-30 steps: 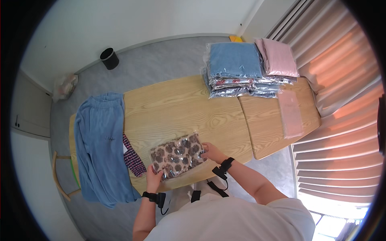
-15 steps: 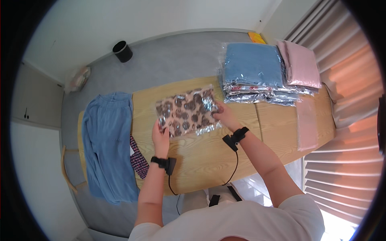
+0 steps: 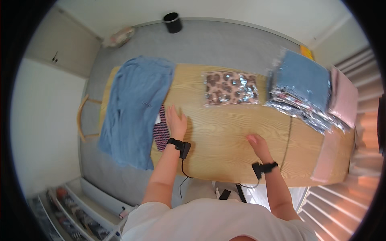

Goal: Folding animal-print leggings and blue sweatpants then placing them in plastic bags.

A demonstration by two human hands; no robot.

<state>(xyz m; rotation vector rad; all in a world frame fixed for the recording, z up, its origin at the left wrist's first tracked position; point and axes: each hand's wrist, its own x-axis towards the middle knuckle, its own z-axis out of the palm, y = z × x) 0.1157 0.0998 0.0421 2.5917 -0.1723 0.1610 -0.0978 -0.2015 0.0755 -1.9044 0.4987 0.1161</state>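
Observation:
A leopard-print garment folded in a clear plastic bag (image 3: 231,88) lies flat at the far middle of the table, apart from both hands. My left hand (image 3: 175,122) is open, fingers apart, beside a dark knitted patterned piece (image 3: 161,134) with a white tag. That piece is partly hidden under blue trousers (image 3: 132,112), spread out on the left side and hanging over the near edge. Above the bare wood on the right, my right hand (image 3: 259,146) is loosely curled, with nothing visible in it. Black bands with cables circle both wrists.
Bagged blue garments (image 3: 303,80) are stacked at the right, beside a bagged pink one (image 3: 343,96). A flat pink packet (image 3: 326,156) lies at the right end of the wooden table (image 3: 225,132). Beyond are a black bin (image 3: 173,23), a chair (image 3: 80,116) and a drawer unit (image 3: 76,213).
Both hands have let go of the bagged leopard-print garment, which now lies on the table. My left hand has moved toward the trousers; my right hand has drawn back. The view has shifted.

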